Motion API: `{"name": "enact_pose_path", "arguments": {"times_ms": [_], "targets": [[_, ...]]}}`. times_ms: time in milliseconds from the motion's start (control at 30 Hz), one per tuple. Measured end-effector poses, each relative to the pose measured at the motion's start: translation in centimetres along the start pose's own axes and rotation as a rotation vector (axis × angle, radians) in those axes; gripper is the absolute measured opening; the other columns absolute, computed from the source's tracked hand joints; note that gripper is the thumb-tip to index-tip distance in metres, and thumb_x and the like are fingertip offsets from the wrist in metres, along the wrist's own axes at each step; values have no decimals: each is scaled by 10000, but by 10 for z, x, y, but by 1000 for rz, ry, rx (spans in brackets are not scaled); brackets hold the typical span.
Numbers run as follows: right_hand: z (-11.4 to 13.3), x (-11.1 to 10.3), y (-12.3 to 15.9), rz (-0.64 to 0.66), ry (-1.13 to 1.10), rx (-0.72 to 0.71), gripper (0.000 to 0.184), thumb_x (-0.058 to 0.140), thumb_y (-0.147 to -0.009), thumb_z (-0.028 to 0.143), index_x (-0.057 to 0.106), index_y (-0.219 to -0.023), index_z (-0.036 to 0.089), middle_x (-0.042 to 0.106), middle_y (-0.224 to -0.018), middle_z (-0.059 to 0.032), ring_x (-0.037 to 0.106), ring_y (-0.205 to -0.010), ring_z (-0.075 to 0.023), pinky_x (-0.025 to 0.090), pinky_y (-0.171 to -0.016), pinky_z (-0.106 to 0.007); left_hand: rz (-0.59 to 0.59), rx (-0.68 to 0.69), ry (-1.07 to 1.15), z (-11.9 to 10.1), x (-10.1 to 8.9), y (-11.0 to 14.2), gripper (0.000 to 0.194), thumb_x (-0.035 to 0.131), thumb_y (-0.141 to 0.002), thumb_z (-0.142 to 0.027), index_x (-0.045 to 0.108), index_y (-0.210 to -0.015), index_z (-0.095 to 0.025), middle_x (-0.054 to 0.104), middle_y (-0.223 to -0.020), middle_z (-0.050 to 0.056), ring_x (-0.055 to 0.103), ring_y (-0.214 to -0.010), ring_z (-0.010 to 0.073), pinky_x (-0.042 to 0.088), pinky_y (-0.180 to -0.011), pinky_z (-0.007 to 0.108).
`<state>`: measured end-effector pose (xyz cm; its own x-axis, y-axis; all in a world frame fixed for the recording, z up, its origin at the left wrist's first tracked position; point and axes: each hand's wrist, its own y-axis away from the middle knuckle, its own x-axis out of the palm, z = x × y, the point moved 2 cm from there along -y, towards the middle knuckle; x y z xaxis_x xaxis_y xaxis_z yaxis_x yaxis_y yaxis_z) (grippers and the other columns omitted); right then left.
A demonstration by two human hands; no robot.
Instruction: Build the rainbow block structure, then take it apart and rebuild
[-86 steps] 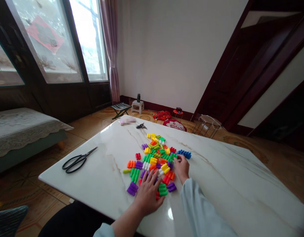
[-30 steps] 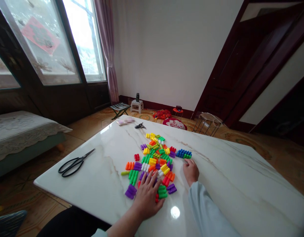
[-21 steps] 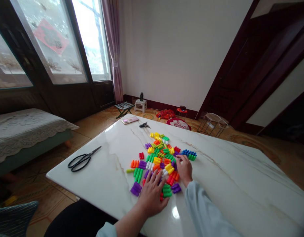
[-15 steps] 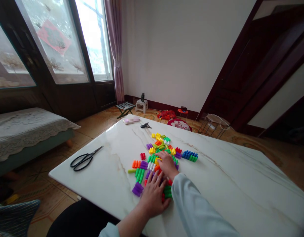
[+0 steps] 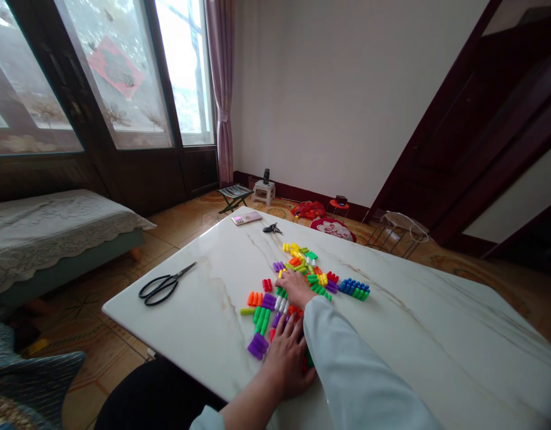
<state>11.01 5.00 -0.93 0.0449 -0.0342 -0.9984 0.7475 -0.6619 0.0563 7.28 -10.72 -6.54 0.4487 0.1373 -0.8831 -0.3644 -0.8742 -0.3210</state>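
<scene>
A pile of small coloured plastic blocks (image 5: 302, 272) lies spread on the white marble table (image 5: 413, 334). My left hand (image 5: 288, 356) lies flat, fingers spread, on the near blocks beside a purple block (image 5: 257, 346). My right hand (image 5: 295, 288) reaches across over the middle of the pile, palm down; its fingertips are hidden among the blocks. A joined row of blue and green blocks (image 5: 354, 289) sits apart at the pile's right.
Black scissors (image 5: 165, 285) lie on the table's left part. A pink phone (image 5: 246, 218) and a bunch of keys (image 5: 272, 228) rest at the far edge. A bed (image 5: 46, 230) stands left; small stools and toys sit on the floor by the far wall.
My right hand has moved left from beside the blue and green row to the middle of the pile. My left hand has stayed flat on the near blocks.
</scene>
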Motion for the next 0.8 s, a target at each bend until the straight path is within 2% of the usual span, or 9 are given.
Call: {"name": "enact_pose_path", "arguments": {"times_ms": [233, 400, 500, 600, 700, 767, 800], "targets": [[-7, 2, 6, -143, -72, 57, 287, 640, -739, 76, 655, -991, 212, 611, -1039, -58, 541, -966, -198, 380, -786, -289, 23, -13, 39, 0, 1, 0, 873, 596, -785, -474, 229, -1549, -266, 300, -1579, 61, 191, -1465, 370, 168, -1188, 573], [-7, 3, 18, -263, -243, 118, 145, 619, -787, 108, 627, -896, 203, 645, -974, -45, 587, -883, -177, 410, -777, -273, 30, -21, 64, 2, 2, 1, 814, 619, -781, -482, 329, -1511, -269, 313, -1572, 79, 213, -1460, 369, 169, -1182, 574], [-7, 5, 30, -468, -511, 215, 93, 605, -833, 191, 615, -925, 201, 669, -932, -48, 615, -887, -193, 449, -807, -297, 27, -21, 58, 2, 1, 1, 748, 622, -781, -498, 412, -1462, -270, 326, -1566, 86, 234, -1455, 360, 152, -1185, 572], [-10, 14, 52, -728, -920, 399, 254, 597, -846, 335, 597, -1059, 196, 685, -954, -58, 640, -856, -203, 500, -784, -324, 29, -18, 43, 2, 2, 0, 725, 619, -784, -512, 437, -1443, -272, 292, -1582, 70, 240, -1454, 348, 141, -1192, 558], [-17, 33, 83, -843, -1295, 580, 381, 601, -812, 472, 588, -1062, 185, 702, -943, -71, 662, -794, -212, 535, -691, -326, 9, -9, 28, 3, 3, 0, 790, 626, -782, -499, 359, -1493, -282, 260, -1595, 56, 234, -1458, 340, 159, -1189, 552], [-26, 47, 110, -904, -1361, 664, 404, 629, -774, 507, 608, -1009, 179, 712, -931, -79, 670, -804, -222, 541, -686, -326, -10, -8, 17, 3, 5, 0, 821, 638, -777, -474, 320, -1512, -297, 244, -1601, 47, 236, -1457, 340, 176, -1182, 554], [-32, 54, 124, -947, -1317, 698, 406, 646, -753, 509, 624, -983, 175, 715, -928, -82, 668, -822, -226, 540, -708, -329, -16, -10, 12, 3, 6, 1, 824, 645, -772, -459, 319, -1512, -304, 238, -1603, 41, 242, -1455, 341, 182, -1181, 553]]}}
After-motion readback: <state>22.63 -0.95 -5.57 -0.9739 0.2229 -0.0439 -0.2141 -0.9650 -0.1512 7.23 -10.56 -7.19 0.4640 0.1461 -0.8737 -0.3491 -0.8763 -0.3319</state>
